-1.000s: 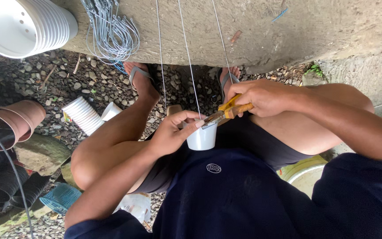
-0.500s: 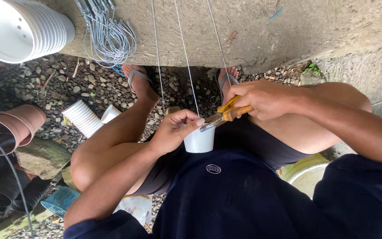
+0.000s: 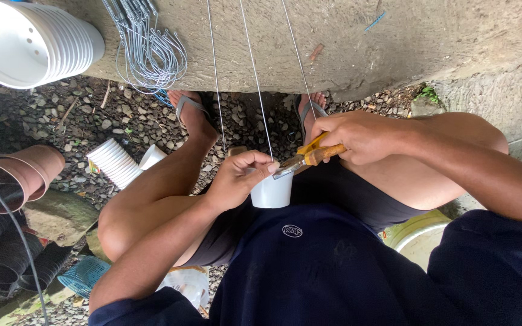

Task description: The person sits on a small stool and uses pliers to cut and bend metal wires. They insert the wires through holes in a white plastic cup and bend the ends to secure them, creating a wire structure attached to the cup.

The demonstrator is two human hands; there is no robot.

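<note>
Nearest the camera, the person's dark navy shirt fills the lower part of the view, and just beyond it a small white pot sits over the lap, between the two bent knees. The left hand comes in from the lower left, forearm angled up across the thigh, wrist bent inward; its fingers curl closed over the pot's near rim, thumb and forefinger pinched together at the rim's right side. The right hand reaches in from the right, forearm lying across the raised right knee, and is closed in a fist round the orange-and-yellow handles of a pair of pliers. The pliers' metal nose points left and down and meets the pot's rim right at the left fingertips. Whether the nose grips a wire there is too small to tell.

Three thin wires rise from the pot toward a rough concrete slab beyond it. Left of the pot, on the gravel ground, lies a stack of small white pots; farther left are terracotta-coloured pots and black pots. Beyond the pot, two sandalled feet rest on the gravel. On the slab, up and left of the pot, lie a bundle of wire hangers and a stack of large white pots.
</note>
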